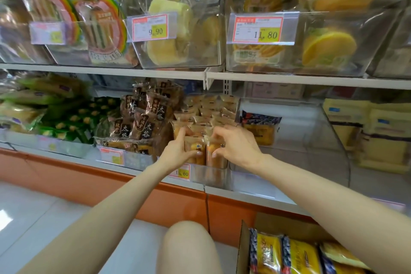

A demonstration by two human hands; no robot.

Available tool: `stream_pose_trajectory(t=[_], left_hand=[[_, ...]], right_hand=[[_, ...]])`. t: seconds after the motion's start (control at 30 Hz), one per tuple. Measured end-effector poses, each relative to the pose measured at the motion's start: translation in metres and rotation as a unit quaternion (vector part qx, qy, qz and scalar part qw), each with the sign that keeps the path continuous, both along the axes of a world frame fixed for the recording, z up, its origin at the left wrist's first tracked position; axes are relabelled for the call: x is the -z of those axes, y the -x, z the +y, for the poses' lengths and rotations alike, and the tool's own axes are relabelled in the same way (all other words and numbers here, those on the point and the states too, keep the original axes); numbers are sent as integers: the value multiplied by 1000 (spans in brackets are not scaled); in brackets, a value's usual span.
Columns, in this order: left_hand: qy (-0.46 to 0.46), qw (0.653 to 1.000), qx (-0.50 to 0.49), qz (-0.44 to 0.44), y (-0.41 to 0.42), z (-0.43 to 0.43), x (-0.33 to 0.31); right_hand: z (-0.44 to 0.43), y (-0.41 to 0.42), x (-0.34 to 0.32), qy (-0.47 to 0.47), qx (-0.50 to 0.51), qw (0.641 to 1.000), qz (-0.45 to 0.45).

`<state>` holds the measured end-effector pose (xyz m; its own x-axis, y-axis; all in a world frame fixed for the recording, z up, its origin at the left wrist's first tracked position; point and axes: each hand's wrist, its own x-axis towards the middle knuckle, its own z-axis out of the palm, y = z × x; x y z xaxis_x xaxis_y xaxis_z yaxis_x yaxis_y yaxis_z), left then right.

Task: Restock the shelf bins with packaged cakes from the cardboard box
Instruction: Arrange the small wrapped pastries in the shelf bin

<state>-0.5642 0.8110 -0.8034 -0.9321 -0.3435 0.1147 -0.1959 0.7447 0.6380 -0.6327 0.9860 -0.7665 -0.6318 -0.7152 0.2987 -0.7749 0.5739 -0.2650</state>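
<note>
Left hand (178, 151) and right hand (233, 144) are each pinching small packets (193, 147) in a full bin (211, 177), while the packaged cakes (300, 256) are lying in the cardboard box (242, 249) on the floor, the neighbouring bin (311, 140) holding only one, so restocking appears mostly outstanding.

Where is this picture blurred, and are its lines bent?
Head view: the rainbow packets at upper left are smeared, while the 11.80 price tag reads clearly; the shelf edge looks bowed and slanted by the wide lens.
</note>
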Motion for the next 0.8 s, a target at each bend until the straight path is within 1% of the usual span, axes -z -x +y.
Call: stream_pose_trajectory(t=[0.1, 0.17, 0.4, 0.57, 0.63, 0.73, 0.8], left_hand=[[-17, 1000, 8, -17, 4, -4, -1], [-12, 999, 17, -25, 6, -4, -2], [-29, 998, 19, -52, 2, -4, -7], [28, 999, 16, -11, -7, -4, -10], [50, 998, 5, -22, -8, -6, -11], [65, 995, 4, -71, -10, -4, -13], [78, 995, 3, -59, -12, -1, -15]], right_hand=[[3, 2, 2, -29, 0, 999, 16], [5, 5, 3, -39, 0, 999, 28], [10, 3, 7, -43, 6, 999, 31], [16, -5, 10, 2, -1, 1000, 22], [14, -8, 11, -3, 3, 1000, 12], [12, -10, 8, -29, 12, 999, 9], [16, -10, 5, -28, 17, 999, 5]])
